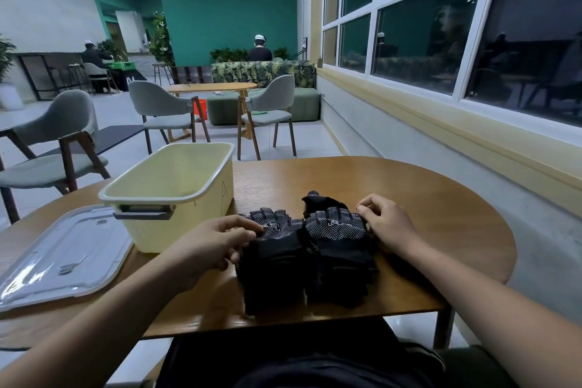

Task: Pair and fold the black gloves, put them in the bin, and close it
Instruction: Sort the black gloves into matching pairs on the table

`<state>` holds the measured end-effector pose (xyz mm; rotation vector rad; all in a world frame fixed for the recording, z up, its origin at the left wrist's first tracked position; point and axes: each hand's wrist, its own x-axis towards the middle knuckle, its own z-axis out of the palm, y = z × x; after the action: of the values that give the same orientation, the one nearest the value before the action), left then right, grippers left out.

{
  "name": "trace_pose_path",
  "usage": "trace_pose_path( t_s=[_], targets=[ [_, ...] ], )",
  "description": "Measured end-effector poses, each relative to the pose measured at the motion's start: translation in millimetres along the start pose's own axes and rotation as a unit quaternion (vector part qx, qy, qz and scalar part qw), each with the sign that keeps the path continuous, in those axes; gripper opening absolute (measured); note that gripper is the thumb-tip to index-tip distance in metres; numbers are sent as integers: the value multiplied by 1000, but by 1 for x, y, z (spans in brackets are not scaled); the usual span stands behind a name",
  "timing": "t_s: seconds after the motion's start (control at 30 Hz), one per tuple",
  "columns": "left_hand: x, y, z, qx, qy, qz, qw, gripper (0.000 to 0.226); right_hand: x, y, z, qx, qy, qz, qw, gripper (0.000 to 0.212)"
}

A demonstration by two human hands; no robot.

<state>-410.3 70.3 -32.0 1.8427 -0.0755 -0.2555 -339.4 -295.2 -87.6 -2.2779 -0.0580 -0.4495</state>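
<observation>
Two stacks of black gloves with white grip dots lie side by side on the wooden table [425, 214], near its front edge. My left hand [214, 242] pinches the left edge of the left stack [271, 261]. At the upper right edge of the right stack [340, 249] rests my right hand [387, 224], its fingers curled onto the fabric. Behind and to the left stands the pale yellow bin [170, 198], open, with nothing visible inside. Its clear lid [59, 258] lies flat on the table at the far left.
The table ends just right of my right arm, beside a wall with windows. Grey chairs [53, 142] and another table [214, 88] stand behind the bin. Two people sit far off at the back.
</observation>
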Motion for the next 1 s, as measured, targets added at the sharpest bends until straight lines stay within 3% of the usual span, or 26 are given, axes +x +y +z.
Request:
trace_pose_path(
  t_s=[0.17, 0.4, 0.53, 0.83, 1.0],
  targets=[
    [3, -20, 1, -3, 79, 37, 996, 12, 27, -18, -6, -27, -24, -59, 998, 8],
    [2, -48, 0, 65, 176, 99, 977, 7, 63, -64, -8, -140, -235, -112, 955, 26],
    [1, -56, 0, 95, 232, 111, 962, 3, 74, -75, 3, -233, -294, -123, 919, 45],
    [-9, -53, 6, 70, 222, 110, 966, 3, 86, -68, 32, -255, -236, -166, 923, 34],
    [-10, -54, 5, 85, 224, 104, 965, 7, 93, -78, 27, -119, -203, -96, 967, 12]
  ],
)
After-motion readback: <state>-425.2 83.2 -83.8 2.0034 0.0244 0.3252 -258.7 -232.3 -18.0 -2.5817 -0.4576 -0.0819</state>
